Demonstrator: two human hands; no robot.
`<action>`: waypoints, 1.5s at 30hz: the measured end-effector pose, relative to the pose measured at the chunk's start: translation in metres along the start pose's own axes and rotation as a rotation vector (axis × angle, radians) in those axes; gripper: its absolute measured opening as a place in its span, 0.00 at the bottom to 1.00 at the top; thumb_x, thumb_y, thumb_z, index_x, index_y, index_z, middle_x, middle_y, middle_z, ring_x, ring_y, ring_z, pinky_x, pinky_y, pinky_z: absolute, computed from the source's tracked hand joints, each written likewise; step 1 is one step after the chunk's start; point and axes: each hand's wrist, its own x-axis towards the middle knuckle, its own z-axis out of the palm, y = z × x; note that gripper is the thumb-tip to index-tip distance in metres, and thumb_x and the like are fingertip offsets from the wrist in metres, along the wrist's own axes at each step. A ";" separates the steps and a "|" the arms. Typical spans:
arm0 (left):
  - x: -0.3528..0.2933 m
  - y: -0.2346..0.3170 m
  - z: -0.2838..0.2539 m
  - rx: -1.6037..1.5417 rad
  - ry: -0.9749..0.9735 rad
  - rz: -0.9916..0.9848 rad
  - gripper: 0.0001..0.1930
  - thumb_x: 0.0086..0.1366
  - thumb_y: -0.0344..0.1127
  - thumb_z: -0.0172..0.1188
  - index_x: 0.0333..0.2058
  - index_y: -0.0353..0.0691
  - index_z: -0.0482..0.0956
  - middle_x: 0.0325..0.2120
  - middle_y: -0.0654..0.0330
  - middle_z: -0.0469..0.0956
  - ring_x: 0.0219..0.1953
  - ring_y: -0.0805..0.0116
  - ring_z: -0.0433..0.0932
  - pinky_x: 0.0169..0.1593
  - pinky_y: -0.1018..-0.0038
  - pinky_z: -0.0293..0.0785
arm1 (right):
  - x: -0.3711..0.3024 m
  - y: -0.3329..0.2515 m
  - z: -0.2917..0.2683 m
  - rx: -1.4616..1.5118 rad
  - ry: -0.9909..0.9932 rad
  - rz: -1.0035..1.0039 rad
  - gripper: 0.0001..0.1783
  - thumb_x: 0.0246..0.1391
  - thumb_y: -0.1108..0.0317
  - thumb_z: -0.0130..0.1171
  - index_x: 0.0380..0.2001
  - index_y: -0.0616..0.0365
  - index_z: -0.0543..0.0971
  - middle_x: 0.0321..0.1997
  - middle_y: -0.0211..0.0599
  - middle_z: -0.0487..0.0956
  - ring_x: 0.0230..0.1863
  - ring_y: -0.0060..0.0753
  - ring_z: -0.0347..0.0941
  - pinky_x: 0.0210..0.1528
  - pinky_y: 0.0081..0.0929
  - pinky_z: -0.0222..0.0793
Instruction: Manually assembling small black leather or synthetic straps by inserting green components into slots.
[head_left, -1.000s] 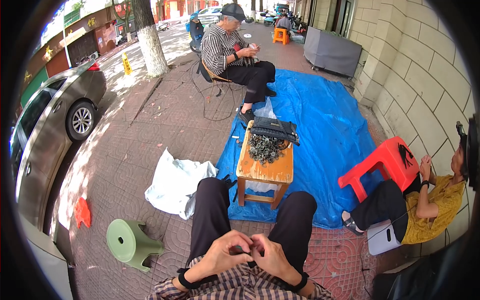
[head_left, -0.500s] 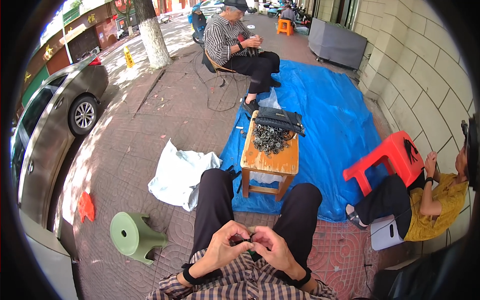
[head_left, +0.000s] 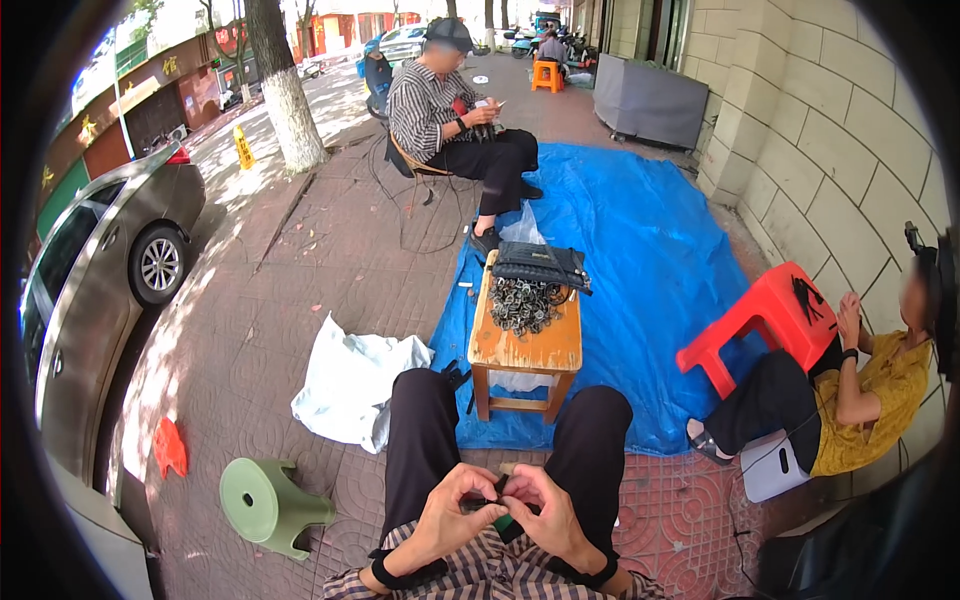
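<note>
Low over my lap, my left hand [head_left: 458, 508] and my right hand [head_left: 548, 507] meet with thumbs and fingertips pinched together. Between them is a small dark strip-like piece [head_left: 499, 490], mostly covered by the fingers, so its kind is unclear. Both hands grip it. A bit of green shows beneath the hands. Beyond my knees stands a wooden stool [head_left: 528, 347], bearing a heap of small dark metal rings or buckles [head_left: 524, 304] and a black woven bag [head_left: 540, 265].
Under the wooden stool spreads a blue tarp [head_left: 640, 330]. White sacking [head_left: 355, 385] and a green stool [head_left: 262, 500] are at my left. A red stool [head_left: 785, 315] holds black strips beside a person in yellow [head_left: 865, 405]. Another person [head_left: 440, 110] sits ahead, handling something small.
My view has tilted slightly, so the scene sits a little lower and further left. More of the dark piece now sticks up between my fingertips. Both hands stay pinched together.
</note>
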 end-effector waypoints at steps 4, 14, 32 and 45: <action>-0.002 -0.002 -0.004 -0.070 -0.008 -0.009 0.11 0.54 0.28 0.67 0.31 0.37 0.71 0.41 0.59 0.69 0.39 0.78 0.72 0.41 0.81 0.72 | -0.001 0.008 0.000 0.108 0.023 0.035 0.25 0.54 0.72 0.58 0.54 0.65 0.64 0.41 0.42 0.75 0.42 0.28 0.75 0.45 0.24 0.72; -0.002 0.000 -0.004 -0.054 -0.015 -0.004 0.11 0.53 0.28 0.67 0.30 0.37 0.72 0.41 0.57 0.72 0.40 0.72 0.75 0.42 0.77 0.74 | 0.001 0.013 -0.008 0.197 -0.069 0.091 0.24 0.55 0.70 0.59 0.53 0.68 0.65 0.41 0.41 0.75 0.42 0.23 0.74 0.45 0.21 0.72; -0.007 -0.004 -0.011 0.140 0.005 0.019 0.09 0.54 0.26 0.64 0.32 0.35 0.73 0.37 0.57 0.75 0.36 0.73 0.76 0.39 0.78 0.74 | -0.001 0.006 -0.001 0.228 -0.098 0.069 0.13 0.56 0.74 0.56 0.43 0.67 0.70 0.38 0.36 0.75 0.38 0.20 0.73 0.41 0.19 0.72; -0.008 -0.006 -0.016 0.004 -0.069 -0.046 0.09 0.53 0.29 0.67 0.28 0.37 0.74 0.37 0.61 0.74 0.31 0.77 0.73 0.34 0.80 0.72 | 0.001 0.009 -0.004 0.253 -0.222 0.156 0.16 0.55 0.73 0.57 0.45 0.66 0.70 0.43 0.37 0.75 0.44 0.20 0.72 0.47 0.19 0.70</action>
